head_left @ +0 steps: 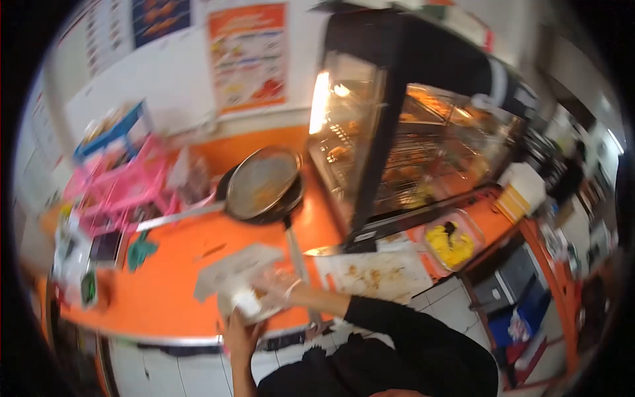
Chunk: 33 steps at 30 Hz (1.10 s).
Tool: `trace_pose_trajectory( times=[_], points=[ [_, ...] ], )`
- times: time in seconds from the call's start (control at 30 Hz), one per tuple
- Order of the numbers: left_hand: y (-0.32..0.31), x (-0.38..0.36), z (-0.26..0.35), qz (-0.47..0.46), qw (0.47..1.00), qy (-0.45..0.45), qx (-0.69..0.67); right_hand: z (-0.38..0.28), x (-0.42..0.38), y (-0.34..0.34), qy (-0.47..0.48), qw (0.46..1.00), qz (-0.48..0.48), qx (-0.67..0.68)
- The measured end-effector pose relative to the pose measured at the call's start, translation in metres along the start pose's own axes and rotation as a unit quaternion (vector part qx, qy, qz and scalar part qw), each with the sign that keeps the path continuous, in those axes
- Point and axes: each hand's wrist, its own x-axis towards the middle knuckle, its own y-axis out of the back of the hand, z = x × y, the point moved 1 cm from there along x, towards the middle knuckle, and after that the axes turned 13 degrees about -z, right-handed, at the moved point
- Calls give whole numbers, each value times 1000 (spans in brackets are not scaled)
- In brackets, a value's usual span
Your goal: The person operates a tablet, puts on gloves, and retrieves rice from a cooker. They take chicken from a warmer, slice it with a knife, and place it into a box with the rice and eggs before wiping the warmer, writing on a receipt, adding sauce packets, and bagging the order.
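Observation:
An opened paper food box (228, 266) lies near the front of the orange counter, its lid flap spread toward the back. Something white (249, 303) shows inside it, bright and blurred. My left hand (241, 336) grips the near side of the box, thumb and fingers around its edge. From the right, my right hand (279, 284) in a clear plastic glove reaches over the box; its fingers are smeared by motion. Just to the right lies a white cutting board (374, 274) with brown crumbs on it.
Behind the box sit a round mesh strainer (263, 182) and pan. A glass heated display case (423, 139) stands at the back right. Pink baskets (126, 185) and a green cloth (140, 250) are at left. A tub with yellow food (451, 243) sits right.

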Motion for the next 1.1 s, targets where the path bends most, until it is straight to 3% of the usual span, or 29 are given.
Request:
trace_pose_trajectory(
  times=[0.07, 0.17, 0.27, 0.33, 0.4, 0.47, 0.5, 0.57, 0.6, 0.63, 0.67, 0.7, 0.73, 0.8, 0.87, 0.93, 0.97, 1.0, 1.03, 1.07, 1.1],
  points=[
    [-11, 1, -9, 5, 1000, 5, 22, -9, 4, 1, -94, 985, -140, 32],
    [-13, 2, -12, -7, 1000, 13, 24, -5, 2, -16, -44, 998, -32, -16],
    [-23, 5, -24, 8, 998, 22, 60, -32, -2, 15, -133, 988, -66, -45],
    [-19, 6, -22, 10, 999, 9, 51, -24, 6, -8, -65, 994, -73, -51],
    [8, -5, 1, -107, 991, 77, 9, -12, 9, -22, -55, 994, -82, -38],
    [-8, 0, -19, -84, 994, 49, 57, -2, 25, -44, -149, 986, -69, -1],
    [-10, 0, -21, -69, 994, 57, 63, -12, 20, -30, -153, 986, -67, 2],
    [-3, -1, -12, -76, 992, 73, 70, -28, 3, -9, -247, 942, -40, 224],
    [-14, 5, -19, -84, 991, 72, 69, -16, 5, -18, -253, 939, -42, 228],
    [-28, 15, -32, -33, 995, 42, 84, -6, 13, -23, -148, 985, -87, 29],
    [-34, 12, -40, 13, 994, 14, 103, -5, 14, -35, -33, 978, -125, -163],
    [-23, 8, -21, 17, 993, 36, 115, -19, -1, -21, -60, 995, -39, -69],
    [-12, 8, -13, -40, 993, 60, 95, -26, -22, 10, -90, 994, 47, 28],
    [-3, 5, 8, -24, 988, 63, 137, -4, -53, 26, 70, 974, 217, -4],
    [10, 3, 45, 2, 993, 60, 101, -4, -107, 85, 27, 916, 363, 169],
    [12, 2, 78, 20, 997, 27, 65, 45, -171, 101, -75, 892, 426, 128],
    [9, 4, 97, 50, 998, -8, 25, 59, -210, 119, -180, 877, 424, 140],
    [1, 10, 117, 50, 998, -6, 23, 96, -246, 119, -177, 835, 514, 90],
    [-7, 16, 138, 56, 996, -60, -44, 118, -289, 130, -246, 794, 508, 225],
    [-15, 25, 164, 64, 985, -114, -111, 158, -332, 128, -432, 780, 446, -85],
    [-24, 34, 199, 57, 983, -137, -107, 183, -369, 144, -513, 766, 346, -175]
  ],
)
